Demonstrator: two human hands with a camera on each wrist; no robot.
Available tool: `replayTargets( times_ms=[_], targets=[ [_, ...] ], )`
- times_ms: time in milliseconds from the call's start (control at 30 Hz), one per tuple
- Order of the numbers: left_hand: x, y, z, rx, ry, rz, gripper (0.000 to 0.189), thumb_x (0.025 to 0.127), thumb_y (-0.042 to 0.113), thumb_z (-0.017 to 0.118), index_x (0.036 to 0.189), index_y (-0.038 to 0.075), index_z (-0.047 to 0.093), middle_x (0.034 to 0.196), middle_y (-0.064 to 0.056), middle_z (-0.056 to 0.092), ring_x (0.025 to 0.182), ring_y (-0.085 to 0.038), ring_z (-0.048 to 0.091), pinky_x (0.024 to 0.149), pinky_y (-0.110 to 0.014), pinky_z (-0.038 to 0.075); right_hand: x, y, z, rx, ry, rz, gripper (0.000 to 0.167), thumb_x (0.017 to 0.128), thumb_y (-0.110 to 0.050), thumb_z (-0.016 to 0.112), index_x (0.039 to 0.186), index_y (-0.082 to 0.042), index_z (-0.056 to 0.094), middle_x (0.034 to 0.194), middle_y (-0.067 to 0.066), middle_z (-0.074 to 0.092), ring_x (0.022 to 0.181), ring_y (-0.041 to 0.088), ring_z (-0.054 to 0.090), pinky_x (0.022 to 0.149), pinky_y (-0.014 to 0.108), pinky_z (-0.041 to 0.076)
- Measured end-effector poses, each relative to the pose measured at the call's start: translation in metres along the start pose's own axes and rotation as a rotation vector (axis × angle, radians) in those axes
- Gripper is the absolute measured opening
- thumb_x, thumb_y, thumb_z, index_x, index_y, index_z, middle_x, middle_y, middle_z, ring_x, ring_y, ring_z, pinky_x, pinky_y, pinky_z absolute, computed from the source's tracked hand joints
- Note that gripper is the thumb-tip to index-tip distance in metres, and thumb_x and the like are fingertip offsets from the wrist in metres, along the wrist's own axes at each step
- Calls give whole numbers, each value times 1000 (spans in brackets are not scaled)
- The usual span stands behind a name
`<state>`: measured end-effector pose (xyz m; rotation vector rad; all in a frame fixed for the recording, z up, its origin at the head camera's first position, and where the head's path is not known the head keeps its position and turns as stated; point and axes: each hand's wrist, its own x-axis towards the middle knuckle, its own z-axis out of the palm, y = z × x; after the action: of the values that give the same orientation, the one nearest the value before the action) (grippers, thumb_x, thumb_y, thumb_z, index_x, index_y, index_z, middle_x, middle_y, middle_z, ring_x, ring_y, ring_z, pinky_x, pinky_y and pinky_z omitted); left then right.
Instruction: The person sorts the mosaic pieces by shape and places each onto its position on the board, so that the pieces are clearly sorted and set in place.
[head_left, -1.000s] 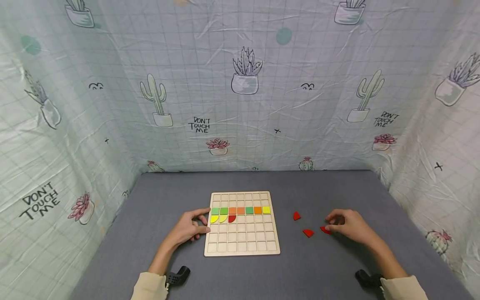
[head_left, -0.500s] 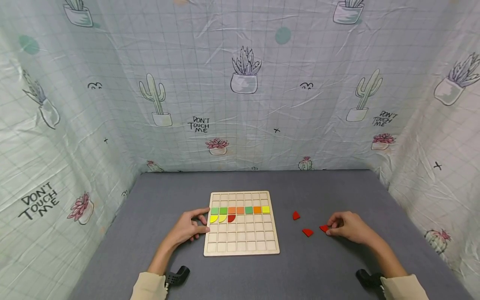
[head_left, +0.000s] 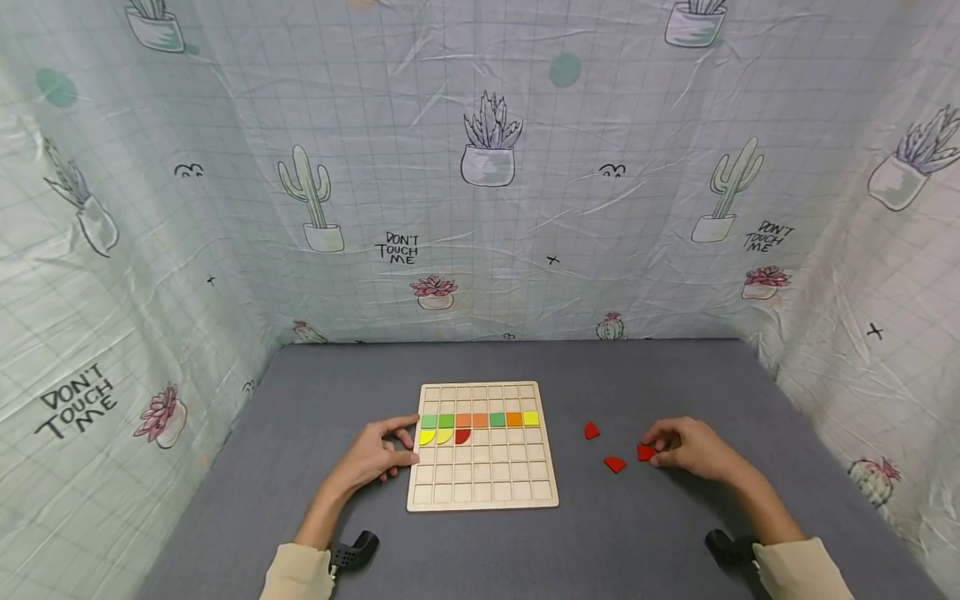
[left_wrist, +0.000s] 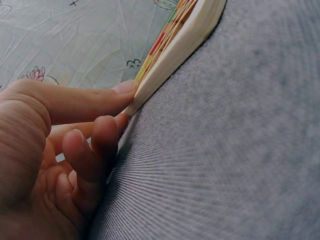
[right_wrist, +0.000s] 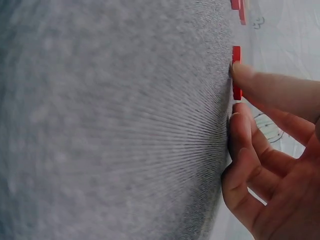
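Observation:
In the head view, a pale wooden grid board (head_left: 480,492) lies flat on the table. Thumb and forefinger of my left hand (head_left: 377,450) hold its left edge, set apart along it; the left wrist view shows the thumb tip (left_wrist: 125,88) against the board's side (left_wrist: 172,60). To the right, my right hand (head_left: 692,450) has thumb and forefinger at a small red piece (head_left: 644,452) on the table. In the right wrist view, the thumb (right_wrist: 245,72) presses this thin red piece (right_wrist: 237,52). Two more red fan-shaped pieces, one upper (head_left: 592,430), one lower (head_left: 615,464), lie left of this hand.
A row of green, orange and yellow squares (head_left: 480,420) fills one line of the board. Below it sit two yellow quarter-circles (head_left: 444,435) and a dark red one (head_left: 462,435). Grey cloth covers the table (head_left: 360,367); a printed curtain (head_left: 555,217) hangs behind and at both sides.
Beneath my right fingers the red piece has turned and shifted slightly, and the forefinger has moved forward beside it. My left hand and the board stay where they were.

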<state>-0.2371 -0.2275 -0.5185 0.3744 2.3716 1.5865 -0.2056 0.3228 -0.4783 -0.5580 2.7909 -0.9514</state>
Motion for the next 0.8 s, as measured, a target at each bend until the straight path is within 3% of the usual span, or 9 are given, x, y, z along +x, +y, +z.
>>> replayTargets(
  times_ms=[500, 800],
  targets=[
    [0, -2, 0, 7, -1, -1, 69, 83, 10, 84, 147, 5, 57, 101, -20, 64, 50, -12, 55, 41, -29, 47, 3, -2, 3, 2, -5, -34, 21, 84, -21, 86, 101, -12, 78, 89, -2, 70, 65, -3, 53, 57, 22, 45],
    [2, -3, 0, 7, -2, 4, 69, 84, 11, 84, 147, 5, 57, 101, -19, 64, 49, -11, 55, 41, -28, 47, 4, -3, 3, 35, -24, -6, 21, 87, -22, 84, 103, -11, 77, 86, -4, 71, 64, -2, 54, 57, 23, 46]
  ],
)
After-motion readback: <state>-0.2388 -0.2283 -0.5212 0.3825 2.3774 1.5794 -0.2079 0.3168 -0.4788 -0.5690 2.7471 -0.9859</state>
